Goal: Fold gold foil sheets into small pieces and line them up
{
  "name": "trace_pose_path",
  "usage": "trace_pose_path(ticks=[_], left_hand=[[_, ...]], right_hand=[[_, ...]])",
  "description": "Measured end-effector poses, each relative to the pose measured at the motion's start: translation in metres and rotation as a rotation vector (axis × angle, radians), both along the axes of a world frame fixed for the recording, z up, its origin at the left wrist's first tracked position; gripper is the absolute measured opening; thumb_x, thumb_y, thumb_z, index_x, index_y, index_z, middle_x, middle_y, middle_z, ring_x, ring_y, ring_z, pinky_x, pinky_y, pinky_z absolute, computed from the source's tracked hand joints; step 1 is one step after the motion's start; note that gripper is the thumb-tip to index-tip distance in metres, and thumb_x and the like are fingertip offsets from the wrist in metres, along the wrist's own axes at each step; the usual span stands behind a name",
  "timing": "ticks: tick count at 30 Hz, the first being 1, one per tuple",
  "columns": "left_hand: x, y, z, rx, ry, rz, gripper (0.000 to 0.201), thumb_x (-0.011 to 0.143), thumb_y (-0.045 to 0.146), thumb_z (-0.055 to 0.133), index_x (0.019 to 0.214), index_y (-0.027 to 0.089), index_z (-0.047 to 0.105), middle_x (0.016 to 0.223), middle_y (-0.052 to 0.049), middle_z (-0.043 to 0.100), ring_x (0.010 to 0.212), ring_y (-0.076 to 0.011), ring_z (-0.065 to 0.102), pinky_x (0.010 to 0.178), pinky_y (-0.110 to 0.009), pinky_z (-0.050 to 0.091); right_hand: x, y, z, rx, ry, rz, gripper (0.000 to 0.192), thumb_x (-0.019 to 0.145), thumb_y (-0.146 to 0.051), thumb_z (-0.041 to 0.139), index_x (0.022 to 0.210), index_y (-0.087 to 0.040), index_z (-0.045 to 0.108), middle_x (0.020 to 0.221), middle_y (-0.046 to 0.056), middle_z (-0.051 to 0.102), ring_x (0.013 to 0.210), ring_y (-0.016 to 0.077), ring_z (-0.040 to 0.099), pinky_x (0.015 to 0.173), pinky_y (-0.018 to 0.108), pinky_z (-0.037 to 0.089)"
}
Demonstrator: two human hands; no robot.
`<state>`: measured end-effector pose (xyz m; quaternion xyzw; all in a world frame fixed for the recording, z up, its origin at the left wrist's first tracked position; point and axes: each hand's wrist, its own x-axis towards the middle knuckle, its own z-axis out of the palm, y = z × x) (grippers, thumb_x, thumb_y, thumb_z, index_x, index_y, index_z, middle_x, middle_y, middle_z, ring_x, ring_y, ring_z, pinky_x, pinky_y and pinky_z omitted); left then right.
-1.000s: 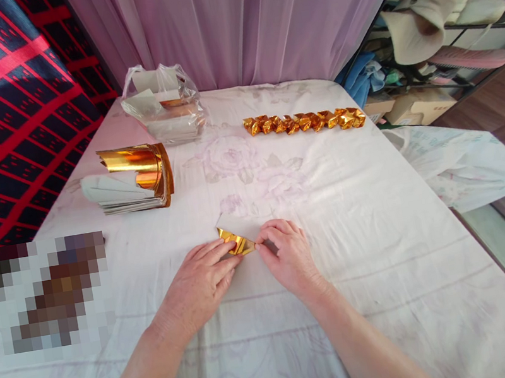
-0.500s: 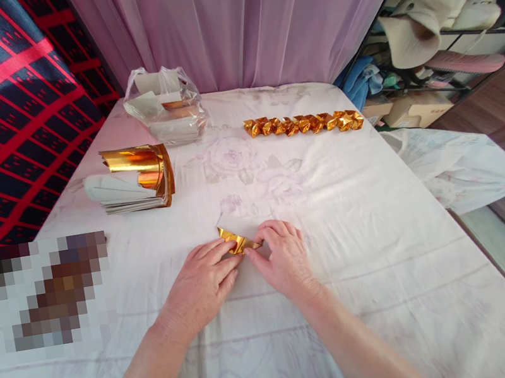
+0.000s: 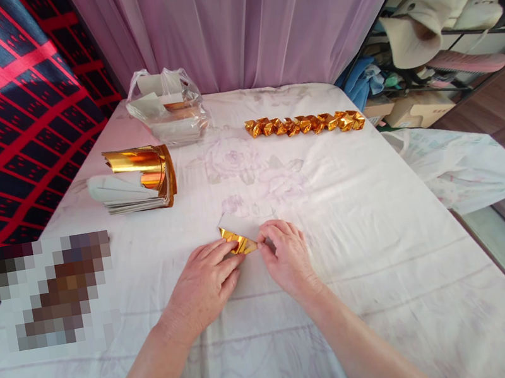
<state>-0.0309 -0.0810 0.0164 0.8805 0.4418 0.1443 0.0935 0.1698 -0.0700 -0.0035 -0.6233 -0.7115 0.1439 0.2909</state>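
Observation:
A small sheet of gold foil paper [image 3: 238, 240], white on its other side, lies partly folded on the cloth between my hands. My left hand [image 3: 204, 279] rests on it from the left, fingers stretched out and pressing it down. At the paper's right tip, my right hand [image 3: 286, 254] is closed, thumb and index finger pinching the folded corner. The fingertips hide part of the folds.
A curved stack of gold and white paper [image 3: 136, 182] stands at left, with a clear plastic bag [image 3: 168, 110] of paper behind. A row of folded gold pieces [image 3: 304, 124] lies at the back right. A white bag [image 3: 469, 164] hangs beyond the right edge. A pixelated patch [image 3: 62, 292] covers something at left.
My right thumb and fingers have slid slightly right along the gold paper to its tip, baring more of the folded edge. My left hand stays pressed on the paper.

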Motion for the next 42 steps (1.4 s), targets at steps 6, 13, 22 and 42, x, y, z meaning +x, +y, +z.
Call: trace_pose_path(ticks=[6,13,22,42], left_hand=[[0.000,-0.001,-0.001,-0.010,-0.004,-0.003,0.030,0.094,0.021,0.053,0.117,0.024,0.071,0.133,-0.006,0.064,0.123,-0.0258,0.058,0.103,-0.047,0.049],[0.002,-0.001,-0.002,0.006,-0.020,0.009,0.030,0.092,0.019,0.056,0.117,0.023,0.071,0.132,-0.007,0.065,0.121,-0.0261,0.059,0.102,-0.046,0.049],[0.003,0.000,-0.009,0.091,-0.157,0.028,0.026,0.092,0.017,0.054,0.111,0.021,0.071,0.124,-0.009,0.067,0.116,-0.0249,0.061,0.100,-0.045,0.050],[-0.015,0.010,-0.013,0.048,0.035,0.190,0.043,0.097,0.028,0.044,0.139,0.024,0.053,0.142,-0.006,0.059,0.138,-0.0309,0.045,0.113,-0.058,0.030]], right_hand=[[0.002,0.000,-0.002,0.041,0.012,0.027,0.021,0.082,-0.007,0.053,0.086,-0.024,0.063,0.105,0.002,0.068,0.095,0.0217,0.055,0.082,0.035,0.035],[0.001,-0.007,0.003,0.181,0.039,0.123,0.014,0.089,-0.013,0.056,0.090,-0.023,0.065,0.101,0.003,0.068,0.094,0.0214,0.055,0.083,0.036,0.039],[-0.001,-0.007,0.003,0.132,-0.019,0.248,0.022,0.089,-0.012,0.057,0.104,-0.022,0.071,0.100,0.004,0.069,0.094,0.0213,0.059,0.087,0.037,0.046],[-0.002,-0.009,0.009,0.079,-0.063,0.240,0.025,0.084,-0.016,0.062,0.107,-0.022,0.071,0.106,0.006,0.069,0.101,0.0241,0.058,0.087,0.038,0.045]])
